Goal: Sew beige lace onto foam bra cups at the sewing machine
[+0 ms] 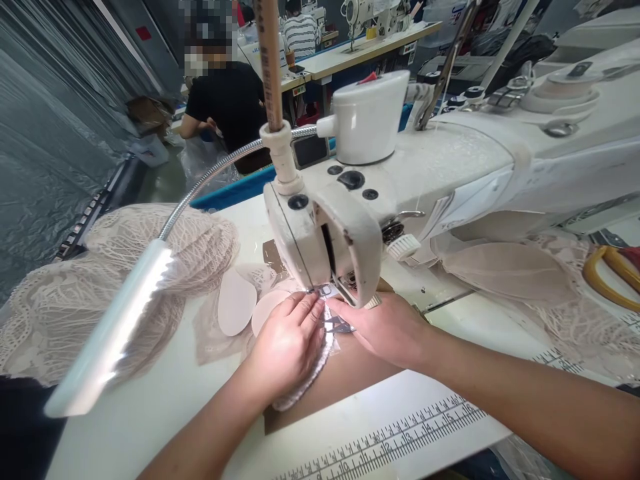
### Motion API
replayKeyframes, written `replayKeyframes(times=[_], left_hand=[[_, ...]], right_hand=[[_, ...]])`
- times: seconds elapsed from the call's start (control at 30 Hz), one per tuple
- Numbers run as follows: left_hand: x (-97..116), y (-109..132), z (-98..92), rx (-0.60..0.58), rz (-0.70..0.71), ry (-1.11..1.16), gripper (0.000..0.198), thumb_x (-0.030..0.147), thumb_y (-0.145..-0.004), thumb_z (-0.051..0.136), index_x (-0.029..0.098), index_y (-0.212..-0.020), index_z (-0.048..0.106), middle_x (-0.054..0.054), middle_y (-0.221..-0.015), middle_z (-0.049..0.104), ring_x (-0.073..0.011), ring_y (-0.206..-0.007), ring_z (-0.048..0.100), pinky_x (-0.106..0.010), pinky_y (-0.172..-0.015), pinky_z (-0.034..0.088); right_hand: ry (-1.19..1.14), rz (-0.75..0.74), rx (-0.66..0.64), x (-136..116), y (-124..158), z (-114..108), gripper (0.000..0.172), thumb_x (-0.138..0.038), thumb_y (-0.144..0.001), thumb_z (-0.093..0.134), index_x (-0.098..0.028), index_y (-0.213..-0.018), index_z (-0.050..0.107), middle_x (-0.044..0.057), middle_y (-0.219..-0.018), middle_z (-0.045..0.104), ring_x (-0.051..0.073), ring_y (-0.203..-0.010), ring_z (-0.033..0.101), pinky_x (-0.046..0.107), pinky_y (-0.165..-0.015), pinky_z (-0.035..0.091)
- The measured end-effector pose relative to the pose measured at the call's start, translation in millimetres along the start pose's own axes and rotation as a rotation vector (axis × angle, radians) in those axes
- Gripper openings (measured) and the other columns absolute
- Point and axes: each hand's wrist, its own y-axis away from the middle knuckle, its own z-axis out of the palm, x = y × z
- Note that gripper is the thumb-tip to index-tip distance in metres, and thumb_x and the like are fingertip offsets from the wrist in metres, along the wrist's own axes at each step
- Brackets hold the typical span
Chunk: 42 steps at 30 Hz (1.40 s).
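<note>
My left hand [287, 347] lies flat, fingers together and stretched, pressing a pale lace piece [311, 377] on the table just left of the presser foot [326, 291]. My right hand [385, 327] rests palm down to the right of the needle, fingertips on the same fabric. Both hands sit under the head of the white sewing machine [350, 220]. Two oval beige cup pads [235, 301] lie just left of my left hand.
A heap of lace fabric [100, 280] covers the table's left. A gooseneck lamp [115, 333] reaches over it. A printed ruler [400, 437] runs along the front edge. Yellow-handled scissors [607, 277] lie far right. Another person in black [225, 100] sits behind.
</note>
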Motion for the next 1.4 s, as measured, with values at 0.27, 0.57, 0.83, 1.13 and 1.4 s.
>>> replayKeyframes(times=[0.27, 0.57, 0.83, 1.13, 1.4], left_hand=[[-7.4, 7.8, 0.2, -0.028, 0.045, 0.024, 0.037, 0.018, -0.091, 0.045, 0.013, -0.126, 0.054, -0.014, -0.125, 0.06, -0.0283, -0.107, 0.057, -0.046, -0.086, 0.052], [-9.6, 2.1, 3.0, 0.023, 0.02, 0.003, 0.034, 0.019, -0.091, 0.045, 0.012, -0.121, 0.058, -0.013, -0.118, 0.065, -0.0281, -0.103, 0.059, -0.045, -0.084, 0.052], [-15.7, 0.7, 2.1, -0.007, 0.002, 0.016, 0.036, 0.017, -0.089, 0.046, 0.012, -0.123, 0.056, -0.013, -0.119, 0.064, -0.0292, -0.111, 0.053, -0.047, -0.09, 0.049], [-20.7, -1.6, -1.9, -0.057, -0.018, 0.081, 0.03, 0.015, -0.088, 0.044, 0.016, -0.113, 0.061, -0.012, -0.111, 0.065, -0.0273, -0.105, 0.055, -0.045, -0.087, 0.048], [-20.9, -0.4, 0.3, -0.015, -0.078, 0.047, 0.029, 0.017, -0.089, 0.042, 0.014, -0.112, 0.059, -0.014, -0.109, 0.063, -0.0281, -0.105, 0.054, -0.044, -0.088, 0.046]], right_hand=[[-0.096, -0.126, -0.013, 8.0, 3.5, 0.9, 0.033, -0.022, -0.086, 0.048, -0.022, -0.116, 0.061, 0.007, -0.101, 0.068, 0.02, -0.078, 0.059, 0.03, -0.066, 0.042], [0.001, 0.0, -0.017, -1.5, 0.3, -2.7, 0.036, -0.014, -0.08, 0.049, -0.023, -0.112, 0.065, 0.009, -0.09, 0.067, 0.018, -0.065, 0.055, 0.028, -0.054, 0.033], [-0.006, -0.052, -0.019, 3.0, 1.7, -0.9, 0.04, -0.014, -0.078, 0.051, -0.024, -0.114, 0.064, 0.008, -0.088, 0.067, 0.019, -0.067, 0.056, 0.028, -0.053, 0.031], [0.001, -0.027, -0.013, -1.9, 2.6, -1.0, 0.042, -0.01, -0.077, 0.05, -0.023, -0.115, 0.064, 0.009, -0.086, 0.068, 0.019, -0.067, 0.056, 0.028, -0.057, 0.035], [-0.036, -0.045, 0.069, 2.6, 3.6, 2.3, 0.047, -0.009, -0.071, 0.055, -0.025, -0.114, 0.065, 0.005, -0.078, 0.067, 0.018, -0.064, 0.055, 0.027, -0.053, 0.031]])
